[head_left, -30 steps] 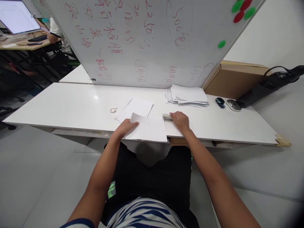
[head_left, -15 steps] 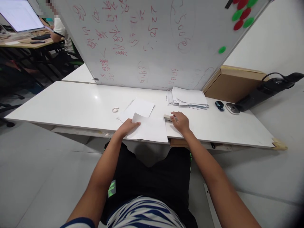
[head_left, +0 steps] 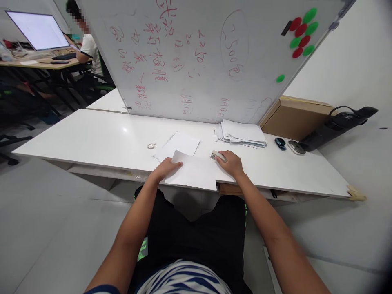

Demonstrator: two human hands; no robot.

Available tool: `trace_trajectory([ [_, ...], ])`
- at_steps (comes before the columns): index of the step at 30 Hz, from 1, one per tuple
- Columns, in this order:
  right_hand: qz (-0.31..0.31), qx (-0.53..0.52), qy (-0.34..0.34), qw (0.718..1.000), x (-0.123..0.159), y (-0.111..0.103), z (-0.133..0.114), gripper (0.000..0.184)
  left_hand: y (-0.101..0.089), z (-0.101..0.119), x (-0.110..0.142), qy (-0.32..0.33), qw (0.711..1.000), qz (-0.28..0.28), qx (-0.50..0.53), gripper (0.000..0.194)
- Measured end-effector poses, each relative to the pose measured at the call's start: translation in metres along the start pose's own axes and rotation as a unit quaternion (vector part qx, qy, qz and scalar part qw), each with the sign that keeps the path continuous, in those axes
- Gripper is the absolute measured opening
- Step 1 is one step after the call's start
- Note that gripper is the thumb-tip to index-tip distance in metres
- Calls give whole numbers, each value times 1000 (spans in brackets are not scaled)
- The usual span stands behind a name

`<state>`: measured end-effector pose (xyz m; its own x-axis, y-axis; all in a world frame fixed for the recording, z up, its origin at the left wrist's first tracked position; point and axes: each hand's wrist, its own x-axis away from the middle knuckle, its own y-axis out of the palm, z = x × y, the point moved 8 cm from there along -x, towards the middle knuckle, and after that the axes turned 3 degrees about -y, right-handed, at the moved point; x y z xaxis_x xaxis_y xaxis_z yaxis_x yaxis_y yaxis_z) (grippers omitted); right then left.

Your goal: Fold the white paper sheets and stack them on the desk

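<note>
My left hand (head_left: 168,168) pinches a white sheet of paper (head_left: 193,172) by its left side, thumb on top. The sheet reaches over the table's front edge. To its right, my right hand (head_left: 231,162) is closed around a small light-coloured stapler (head_left: 218,156), whose front end points left, near the sheet's upper right corner. Whether the stapler touches the sheet I cannot tell. Behind the held sheet lie other white papers (head_left: 183,143), flat on the table and partly covered by it.
A paper stack (head_left: 241,132) lies before the whiteboard (head_left: 196,57). A small white coiled item (head_left: 151,145) is at left. Rightward are a dark small object (head_left: 280,143), a mouse (head_left: 296,147), a black bottle (head_left: 330,127) and a cardboard box (head_left: 297,116). A person (head_left: 90,49) sits far left.
The stapler in my right hand has turned, so its front end shows more clearly near the sheet. My left hand keeps its grip on the paper. The whole view has shifted slightly.
</note>
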<state>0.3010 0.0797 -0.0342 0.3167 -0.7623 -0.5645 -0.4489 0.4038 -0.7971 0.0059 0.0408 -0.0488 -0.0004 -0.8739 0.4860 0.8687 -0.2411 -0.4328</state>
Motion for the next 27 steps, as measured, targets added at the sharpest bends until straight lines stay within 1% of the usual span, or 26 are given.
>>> trace_trajectory([
  [3, -18, 5, 9, 1000, -3, 2, 2, 39, 4, 4, 16, 13, 1000, -17, 0, 41],
  [5, -59, -12, 16, 998, -10, 7, 2, 40, 14, 7, 29, 32, 999, -27, 1, 41],
  [7, -116, -36, 22, 992, -21, 13, 1, 40, 35, 10, 41, 49, 998, -47, 14, 41],
  [8, -138, -46, 27, 989, -27, 14, 0, 41, 48, 10, 46, 52, 997, -58, 23, 41],
  [9, -146, -56, 38, 987, -32, 11, -1, 45, 61, 10, 50, 54, 996, -67, 31, 41],
  [10, -139, -68, 56, 986, -36, 5, -1, 50, 75, 10, 53, 59, 995, -74, 40, 40],
  [11, -115, -86, 80, 986, -36, -6, -2, 58, 87, 10, 55, 65, 994, -80, 48, 38],
  [12, -78, -111, 111, 985, -32, -21, -1, 65, 97, 11, 57, 72, 992, -86, 56, 37],
  [13, -32, -147, 149, 977, -20, -38, 1, 69, 106, 12, 57, 78, 991, -92, 65, 36],
  [14, 15, -187, 190, 964, -2, -55, 2, 68, 113, 12, 58, 82, 989, -102, 72, 36],
  [15, 62, -228, 240, 941, 24, -72, 6, 65, 117, 13, 58, 82, 987, -112, 86, 37],
  [16, 105, -279, 302, 906, 58, -84, 10, 64, 121, 14, 58, 83, 983, -126, 104, 40],
  [17, 126, -334, 371, 857, 95, -89, 12, 64, 123, 15, 57, 82, 980, -138, 120, 42],
  [18, 119, -388, 436, 803, 133, -88, 10, 67, 124, 17, 57, 80, 977, -149, 131, 45],
  [19, 98, -443, 479, 752, 167, -83, 3, 67, 126, 20, 56, 77, 975, -160, 132, 47],
  [20, 74, -499, 503, 702, 194, -78, -10, 65, 128, 24, 55, 77, 975, -168, 120, 48],
  [21, 46, -541, 519, 660, 215, -74, -24, 63, 131, 29, 55, 79, 976, -177, 95, 47],
  [22, 21, -572, 524, 631, 230, -71, -38, 60, 134, 36, 56, 86, 977, -187, 60, 46],
  [23, 3, -589, 528, 611, 240, -70, -50, 56, 139, 44, 58, 101, 975, -197, 19, 44],
  [24, -5, -591, 537, 602, 246, -70, -57, 50, 144, 53, 62, 123, 969, -211, -20, 42],
  [25, -3, -582, 548, 600, 251, -72, -60, 45, 149, 65, 68, 154, 959, -233, -51, 41],
  [27, 27, -549, 576, 604, 259, -77, -56, 36, 156, 92, 85, 235, 921, -299, -85, 40],
])
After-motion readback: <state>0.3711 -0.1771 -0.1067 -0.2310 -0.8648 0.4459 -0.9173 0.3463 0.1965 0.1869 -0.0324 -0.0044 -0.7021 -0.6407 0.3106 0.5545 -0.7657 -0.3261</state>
